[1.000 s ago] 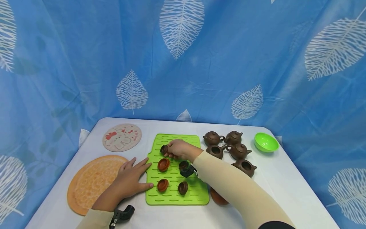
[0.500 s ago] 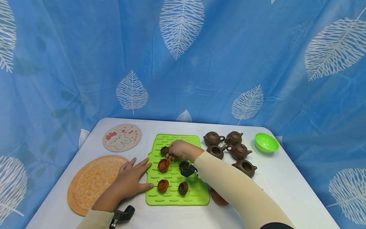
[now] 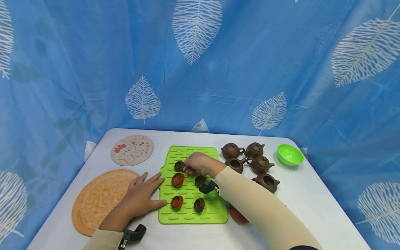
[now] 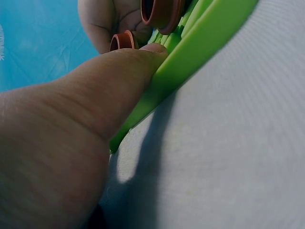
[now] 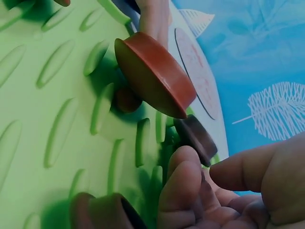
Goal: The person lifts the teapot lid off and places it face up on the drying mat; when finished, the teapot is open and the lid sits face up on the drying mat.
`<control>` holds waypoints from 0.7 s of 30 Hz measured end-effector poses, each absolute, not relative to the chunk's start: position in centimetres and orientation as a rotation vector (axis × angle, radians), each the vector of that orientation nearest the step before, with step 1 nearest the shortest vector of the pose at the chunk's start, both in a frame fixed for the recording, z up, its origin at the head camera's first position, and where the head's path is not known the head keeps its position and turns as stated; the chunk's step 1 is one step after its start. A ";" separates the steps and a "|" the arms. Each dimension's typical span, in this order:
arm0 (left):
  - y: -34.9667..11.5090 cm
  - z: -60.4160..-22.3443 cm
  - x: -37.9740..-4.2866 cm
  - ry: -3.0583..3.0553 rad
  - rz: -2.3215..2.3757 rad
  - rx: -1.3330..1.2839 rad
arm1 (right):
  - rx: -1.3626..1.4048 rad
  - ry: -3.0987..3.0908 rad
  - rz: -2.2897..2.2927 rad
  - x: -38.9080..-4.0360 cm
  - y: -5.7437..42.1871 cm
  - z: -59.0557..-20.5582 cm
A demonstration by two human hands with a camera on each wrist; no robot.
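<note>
My left hand (image 3: 142,196) lies spread on the left edge of the green mat (image 3: 206,217), its thumb on the edge, holding nothing. My right hand (image 3: 198,164) is at the mat's upper part. Its thumb and index finger pinch the rim of a dark brown teapot lid (image 5: 196,137), also seen in the head view. Closer to me lies a reddish-brown lid (image 3: 177,180), tilted on its knob with the hollow side up. Another reddish lid (image 3: 177,202) and two dark lids, one near the front (image 3: 199,205) and one by the right wrist (image 3: 200,180), lie on the mat.
Several brown teapots (image 3: 260,164) stand right of the mat, some without lids. Beyond them is a green bowl (image 3: 290,155). A reddish-brown object (image 3: 237,214) is partly hidden under my right forearm. On the left lie an orange round mat (image 3: 100,201) and a pink rabbit mat (image 3: 132,150).
The dark lid at my right fingertips has tipped from a steeper tilt to lie flatter, slightly lower on the mat. My left hand stays put.
</note>
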State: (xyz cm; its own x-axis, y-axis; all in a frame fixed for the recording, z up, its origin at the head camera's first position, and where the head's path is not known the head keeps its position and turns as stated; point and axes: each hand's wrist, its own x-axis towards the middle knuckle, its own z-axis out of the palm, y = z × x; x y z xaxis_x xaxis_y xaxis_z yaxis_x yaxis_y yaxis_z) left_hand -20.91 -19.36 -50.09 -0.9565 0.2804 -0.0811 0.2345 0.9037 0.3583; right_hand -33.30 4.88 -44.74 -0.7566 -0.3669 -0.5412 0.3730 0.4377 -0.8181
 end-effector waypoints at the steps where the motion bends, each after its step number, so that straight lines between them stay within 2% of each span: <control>1: -19.3 -50.1 -20.9 2.937 0.531 0.399 | 0.004 2.014 -1.373 -33.3 5.0 -44.7; 21: -19.3 -50.5 -21.1 2.942 0.561 0.416 | -0.081 2.096 -1.589 -31.8 10.9 -41.2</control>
